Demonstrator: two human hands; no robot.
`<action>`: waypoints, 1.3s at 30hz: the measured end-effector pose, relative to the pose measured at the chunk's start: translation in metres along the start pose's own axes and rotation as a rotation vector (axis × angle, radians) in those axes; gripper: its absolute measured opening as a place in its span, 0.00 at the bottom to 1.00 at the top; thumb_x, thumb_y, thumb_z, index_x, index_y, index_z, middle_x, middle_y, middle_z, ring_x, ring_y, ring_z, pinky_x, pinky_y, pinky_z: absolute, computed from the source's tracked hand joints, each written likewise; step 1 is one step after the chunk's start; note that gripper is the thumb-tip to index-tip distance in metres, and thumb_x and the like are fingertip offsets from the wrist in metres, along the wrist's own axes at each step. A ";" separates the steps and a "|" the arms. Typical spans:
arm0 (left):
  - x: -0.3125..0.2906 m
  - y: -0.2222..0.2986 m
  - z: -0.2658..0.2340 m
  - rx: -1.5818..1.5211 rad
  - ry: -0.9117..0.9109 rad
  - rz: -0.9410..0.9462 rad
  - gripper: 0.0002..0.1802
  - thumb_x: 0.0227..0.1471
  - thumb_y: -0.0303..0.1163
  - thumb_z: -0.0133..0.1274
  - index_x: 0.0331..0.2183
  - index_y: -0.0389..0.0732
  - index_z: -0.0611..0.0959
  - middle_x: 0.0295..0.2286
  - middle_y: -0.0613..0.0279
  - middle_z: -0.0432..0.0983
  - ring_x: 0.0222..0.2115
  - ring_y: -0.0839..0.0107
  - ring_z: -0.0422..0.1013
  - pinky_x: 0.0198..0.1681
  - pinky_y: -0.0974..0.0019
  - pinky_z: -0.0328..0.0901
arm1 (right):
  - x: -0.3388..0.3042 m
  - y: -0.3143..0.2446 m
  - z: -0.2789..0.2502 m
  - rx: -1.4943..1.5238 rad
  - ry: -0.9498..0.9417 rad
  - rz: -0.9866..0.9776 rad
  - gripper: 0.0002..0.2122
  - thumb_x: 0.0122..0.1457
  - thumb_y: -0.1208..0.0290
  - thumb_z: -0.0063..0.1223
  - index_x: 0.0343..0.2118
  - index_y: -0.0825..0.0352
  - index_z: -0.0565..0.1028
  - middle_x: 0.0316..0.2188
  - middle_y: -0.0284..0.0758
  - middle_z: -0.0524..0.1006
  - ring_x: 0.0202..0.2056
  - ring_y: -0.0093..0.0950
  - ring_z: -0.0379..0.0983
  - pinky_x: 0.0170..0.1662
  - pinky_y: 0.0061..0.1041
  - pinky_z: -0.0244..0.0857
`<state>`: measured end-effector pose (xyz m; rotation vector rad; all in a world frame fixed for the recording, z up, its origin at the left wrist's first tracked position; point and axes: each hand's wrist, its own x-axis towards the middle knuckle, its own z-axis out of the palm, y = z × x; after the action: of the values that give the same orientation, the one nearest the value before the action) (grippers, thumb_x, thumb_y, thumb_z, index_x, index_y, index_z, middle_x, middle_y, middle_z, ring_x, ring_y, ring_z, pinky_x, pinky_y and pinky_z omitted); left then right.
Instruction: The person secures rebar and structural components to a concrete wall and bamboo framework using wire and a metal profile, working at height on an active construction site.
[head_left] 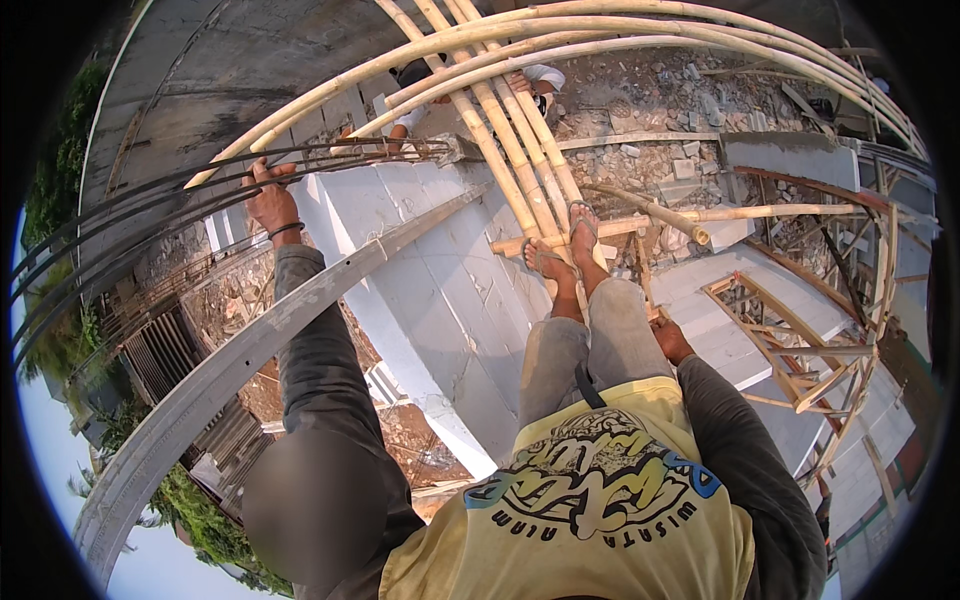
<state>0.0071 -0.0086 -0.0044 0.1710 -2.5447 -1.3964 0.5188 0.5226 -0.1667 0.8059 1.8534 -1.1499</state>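
My left hand (272, 203) reaches out to the left, its fingers closed around a dark steel reinforcing bar (215, 185) in a bundle of long thin bars. These bars run toward the top of a pale block wall (425, 270). My right hand (671, 338) is low beside my right knee with its fingers curled; what they hold, if anything, is hidden. My sandalled feet stand on several lengthwise bamboo poles (515, 150), near a bamboo crosspiece (515, 246). A long grey metal straightedge or beam (290, 315) slants under my left arm.
Long curved bamboo poles (480, 38) cross ahead of my feet. Beneath them is another person, with a hand (519, 82) at the bamboo. Broken rubble (640, 110) covers the ground far below. A wooden frame (790, 325) stands at right, and a grey wall (240, 60) at upper left.
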 end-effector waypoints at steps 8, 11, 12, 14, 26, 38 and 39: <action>0.002 -0.003 -0.002 -0.023 0.004 0.009 0.16 0.63 0.37 0.35 0.42 0.35 0.70 0.25 0.54 0.80 0.26 0.72 0.76 0.28 0.74 0.68 | -0.003 -0.004 0.001 -0.021 0.000 -0.039 0.13 0.62 0.65 0.43 0.35 0.70 0.75 0.29 0.42 0.78 0.33 0.30 0.73 0.41 0.30 0.64; 0.001 0.000 0.001 -0.044 0.016 -0.014 0.16 0.63 0.37 0.35 0.42 0.35 0.70 0.25 0.54 0.80 0.26 0.73 0.76 0.28 0.74 0.69 | -0.006 -0.008 -0.001 -0.021 0.013 -0.003 0.13 0.62 0.65 0.43 0.36 0.71 0.74 0.31 0.43 0.77 0.35 0.33 0.74 0.42 0.31 0.64; 0.001 0.000 0.002 -0.070 0.023 -0.030 0.16 0.63 0.37 0.35 0.42 0.35 0.70 0.25 0.54 0.80 0.26 0.73 0.76 0.28 0.74 0.69 | -0.005 -0.007 0.000 -0.044 0.020 -0.016 0.13 0.62 0.65 0.43 0.36 0.71 0.74 0.32 0.44 0.77 0.35 0.34 0.74 0.42 0.31 0.63; 0.001 0.000 0.005 -0.084 0.031 -0.041 0.16 0.63 0.37 0.35 0.42 0.35 0.70 0.25 0.54 0.80 0.26 0.73 0.76 0.29 0.74 0.69 | -0.005 -0.006 -0.001 -0.065 0.022 -0.014 0.13 0.62 0.65 0.43 0.37 0.71 0.74 0.33 0.45 0.77 0.37 0.36 0.74 0.42 0.31 0.63; 0.002 -0.004 -0.002 -0.012 0.020 0.007 0.17 0.63 0.37 0.34 0.41 0.35 0.72 0.25 0.55 0.80 0.25 0.73 0.75 0.28 0.73 0.70 | 0.009 0.015 0.004 -0.174 -0.010 -0.114 0.15 0.60 0.66 0.43 0.40 0.72 0.74 0.38 0.48 0.76 0.44 0.41 0.72 0.48 0.32 0.62; 0.004 -0.010 -0.003 0.040 -0.006 0.050 0.18 0.63 0.38 0.34 0.42 0.35 0.72 0.26 0.55 0.80 0.29 0.72 0.75 0.35 0.70 0.69 | 0.007 0.005 0.003 -0.059 -0.010 0.032 0.15 0.59 0.66 0.43 0.42 0.72 0.74 0.43 0.51 0.74 0.48 0.45 0.69 0.50 0.34 0.61; 0.005 -0.013 -0.005 0.108 -0.017 0.102 0.18 0.63 0.38 0.33 0.42 0.35 0.72 0.26 0.55 0.80 0.29 0.72 0.75 0.35 0.71 0.69 | 0.007 0.005 0.003 -0.073 -0.008 0.009 0.15 0.59 0.65 0.42 0.42 0.72 0.74 0.42 0.51 0.74 0.48 0.45 0.68 0.50 0.34 0.61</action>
<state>0.0035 -0.0207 -0.0116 0.0476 -2.6046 -1.2296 0.5203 0.5221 -0.1753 0.7671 1.8725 -1.0724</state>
